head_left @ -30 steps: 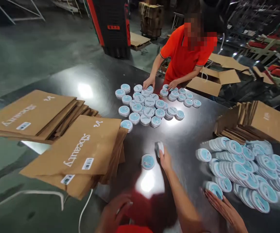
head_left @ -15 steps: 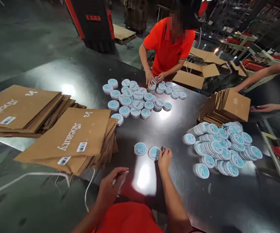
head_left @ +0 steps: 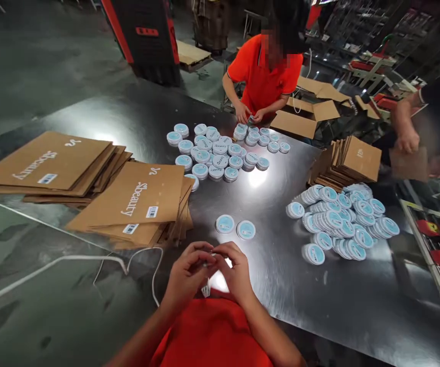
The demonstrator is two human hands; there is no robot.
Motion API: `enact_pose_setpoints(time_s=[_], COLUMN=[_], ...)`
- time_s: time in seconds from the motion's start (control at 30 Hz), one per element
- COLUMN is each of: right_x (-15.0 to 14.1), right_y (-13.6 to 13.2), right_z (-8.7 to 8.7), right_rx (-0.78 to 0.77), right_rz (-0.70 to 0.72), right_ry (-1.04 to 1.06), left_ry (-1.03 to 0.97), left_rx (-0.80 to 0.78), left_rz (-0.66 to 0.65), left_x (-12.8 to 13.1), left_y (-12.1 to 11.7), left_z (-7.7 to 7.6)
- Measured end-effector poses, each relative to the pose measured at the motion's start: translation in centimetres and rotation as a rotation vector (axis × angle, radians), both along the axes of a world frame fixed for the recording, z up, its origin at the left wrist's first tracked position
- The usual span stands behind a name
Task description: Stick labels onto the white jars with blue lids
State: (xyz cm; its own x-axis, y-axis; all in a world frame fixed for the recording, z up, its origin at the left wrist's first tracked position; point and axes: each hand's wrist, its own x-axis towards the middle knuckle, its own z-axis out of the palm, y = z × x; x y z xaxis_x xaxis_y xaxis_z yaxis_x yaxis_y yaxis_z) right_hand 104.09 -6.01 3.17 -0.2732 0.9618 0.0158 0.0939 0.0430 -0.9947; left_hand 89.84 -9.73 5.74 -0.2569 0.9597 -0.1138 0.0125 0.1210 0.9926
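My left hand [head_left: 189, 272] is closed at the near table edge, in front of my red shirt. From beneath its fingers pokes a small white strip [head_left: 205, 290] with dark print, perhaps a strip of labels. My right hand [head_left: 236, 269] meets it fingertip to fingertip, pinched. Whatever lies between the fingertips is hidden. Just beyond my hands lie two flat round packs with light-blue labels, a left one [head_left: 225, 224] and a right one [head_left: 246, 230], side by side and apart from the hands.
Brown printed envelopes [head_left: 143, 193] are piled at left. Stacks of round packs stand mid-table [head_left: 220, 153] and at right [head_left: 334, 221], near more envelopes [head_left: 361, 158]. A co-worker in orange [head_left: 269, 76] handles packs opposite; another person's hand [head_left: 407, 137] holds brown card. White cable [head_left: 90, 259] hangs at left.
My right hand has left the right-hand round pack and come back to meet my left hand. That pack now shows a printed mark uncovered. At far right, a person has lifted a brown card.
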Motion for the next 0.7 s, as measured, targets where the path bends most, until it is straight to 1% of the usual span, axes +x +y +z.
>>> enact_pose_setpoints(time_s=[0.07, 0.1, 0.2, 0.27, 0.37, 0.47, 0.57, 0.63, 0.7], right_x=[0.5, 0.7, 1.0, 0.9, 0.8, 0.8, 0.9, 1.1, 1.4], right_y=[-0.3, -0.5, -1.2, -1.6, -1.8, -1.6, -1.2, -0.9, -0.4], right_z=[0.2, 0.3, 0.4, 0.4, 0.2, 0.0, 0.0, -0.2, -1.1], right_rx=[0.002, 0.008, 0.03, 0.036, 0.017, -0.048, -0.104, -0.124, -0.128], right_rz=[-0.024, -0.035, -0.077, -0.096, -0.119, -0.163, -0.172, -0.175, -0.185], right_ry=[-0.009, -0.012, -0.016, -0.003, 0.007, -0.001, -0.018, -0.034, -0.048], left_ry=[-0.048, -0.07, -0.154, -0.155, -0.035, 0.031, 0.125, 0.216, 0.307], left_rx=[-0.013, -0.028, -0.13, -0.196, -0.22, -0.178, -0.148, -0.125, -0.09], left_rz=[-0.08, -0.093, -0.038, -0.016, -0.053, -0.09, -0.153, -0.205, -0.258], left_x=[0.2, 0.3, 0.5, 0.4, 0.1, 0.0, 0.2, 0.3, 0.4], left_y=[-0.3, -0.4, -0.5, -0.3, 0.1, 0.6, 1.2, 1.5, 1.8], left_z=[0.3, 0.3, -0.4, -1.0, -1.5, -1.8, -2.2, -2.8, -3.7])
